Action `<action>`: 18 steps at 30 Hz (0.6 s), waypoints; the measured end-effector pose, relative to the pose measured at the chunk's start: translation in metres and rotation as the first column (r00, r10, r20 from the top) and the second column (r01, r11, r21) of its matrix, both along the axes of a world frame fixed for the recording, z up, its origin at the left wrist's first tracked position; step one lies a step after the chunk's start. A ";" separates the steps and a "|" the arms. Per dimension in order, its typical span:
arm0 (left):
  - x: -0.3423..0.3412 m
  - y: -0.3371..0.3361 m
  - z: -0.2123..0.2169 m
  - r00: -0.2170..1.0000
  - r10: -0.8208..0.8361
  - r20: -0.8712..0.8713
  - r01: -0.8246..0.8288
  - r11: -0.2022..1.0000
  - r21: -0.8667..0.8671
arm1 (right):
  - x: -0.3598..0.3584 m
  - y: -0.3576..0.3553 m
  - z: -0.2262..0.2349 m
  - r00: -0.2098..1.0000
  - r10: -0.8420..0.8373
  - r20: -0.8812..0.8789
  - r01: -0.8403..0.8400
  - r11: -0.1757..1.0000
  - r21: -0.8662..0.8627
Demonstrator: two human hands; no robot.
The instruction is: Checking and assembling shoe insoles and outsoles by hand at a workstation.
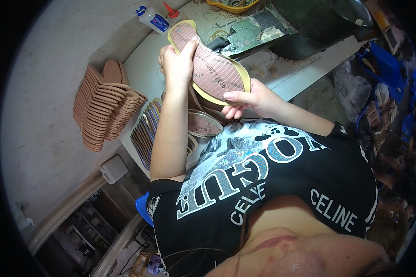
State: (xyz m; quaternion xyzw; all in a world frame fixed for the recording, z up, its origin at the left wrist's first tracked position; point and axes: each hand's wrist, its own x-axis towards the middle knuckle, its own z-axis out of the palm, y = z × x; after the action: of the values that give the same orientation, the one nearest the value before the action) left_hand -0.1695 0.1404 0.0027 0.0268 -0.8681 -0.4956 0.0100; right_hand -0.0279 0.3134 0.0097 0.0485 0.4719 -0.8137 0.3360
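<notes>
Both hands hold one insole (219, 74), a pinkish-brown, lined sole-shaped board with a yellow border and dark markings. At its narrow end, my left hand (176, 64) is closed round the edge with the thumb on the face. My right hand (246, 99) pinches the wide end, thumb on top and fingers beneath. The insole is tilted above the white table, in front of a green sewing machine (259, 32). Below it, close to my shirt, lies another insole (203, 123) with a similar lined face and pale edge.
Stacked brown soles (106, 104) stand at the left by the wall, with a row of thin edged insoles (146, 127) beside my left forearm. A white bottle (153, 21), a red-capped bottle (172, 13) and a yellow basket (233, 5) are at the back. Blue bins (383, 69) stand at right.
</notes>
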 end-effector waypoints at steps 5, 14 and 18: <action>-0.015 -0.014 -0.013 0.974 -0.063 0.218 0.014 0.975 0.221 | 0.001 -0.020 0.005 0.981 -0.190 0.025 0.192 0.973 -0.126; -0.047 -0.031 0.032 0.453 -0.891 -0.033 0.882 0.453 -0.129 | -0.023 -0.039 0.011 0.949 -0.313 -0.019 0.309 0.944 -0.118; -0.059 -0.029 0.044 0.461 -0.841 0.282 0.856 0.506 0.109 | -0.032 -0.039 0.012 0.949 -0.314 -0.027 0.313 0.949 -0.034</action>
State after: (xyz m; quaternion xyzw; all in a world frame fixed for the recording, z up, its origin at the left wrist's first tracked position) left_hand -0.2287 0.1115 0.0472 -0.3334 -0.7684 -0.4038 -0.3680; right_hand -0.0597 0.2741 0.0214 0.1046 0.4515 -0.8642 0.1957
